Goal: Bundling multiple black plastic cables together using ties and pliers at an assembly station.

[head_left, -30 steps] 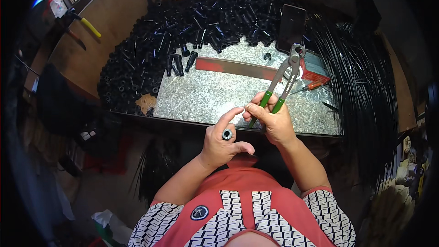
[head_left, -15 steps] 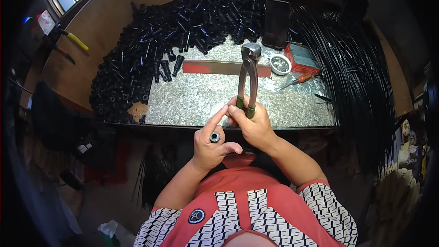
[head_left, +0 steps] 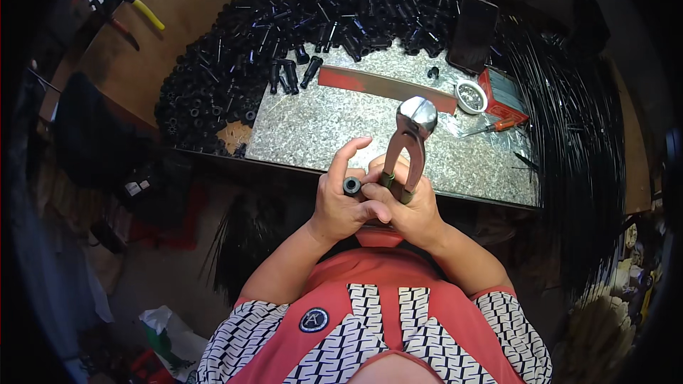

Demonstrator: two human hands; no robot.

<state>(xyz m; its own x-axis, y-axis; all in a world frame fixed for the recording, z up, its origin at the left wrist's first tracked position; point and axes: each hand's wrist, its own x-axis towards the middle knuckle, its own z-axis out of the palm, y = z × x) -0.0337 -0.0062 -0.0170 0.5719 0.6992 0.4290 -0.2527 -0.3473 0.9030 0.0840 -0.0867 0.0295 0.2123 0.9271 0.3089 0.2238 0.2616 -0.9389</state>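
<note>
In front of the bench edge, my left hand point(head_left: 333, 206) is closed around a short black tube-like part point(head_left: 351, 185), its round hollow end pointing up. The index finger and thumb of that hand stick out from the grip. Right beside it, my right hand point(head_left: 421, 217) grips the green handles of a pair of end-cutting pincers point(head_left: 408, 148), whose shiny rounded jaws point up and away over the stone slab. The fingertips of both hands meet or overlap; what lies between them, if anything, is hidden.
A grey speckled slab point(head_left: 313, 128) bears a long red-brown bar point(head_left: 384, 88), a small white dish point(head_left: 470, 97), a red box point(head_left: 505, 96) and an orange-handled screwdriver point(head_left: 498, 126). Black tubular parts point(head_left: 284, 21) pile up behind; a phone point(head_left: 473, 32) and thin black rods point(head_left: 569, 128) lie right.
The view has turned slightly. My left hand has come closer to my right, its index finger now raised off the right fingertips. The pincers tip more toward the camera, showing their jaws.
</note>
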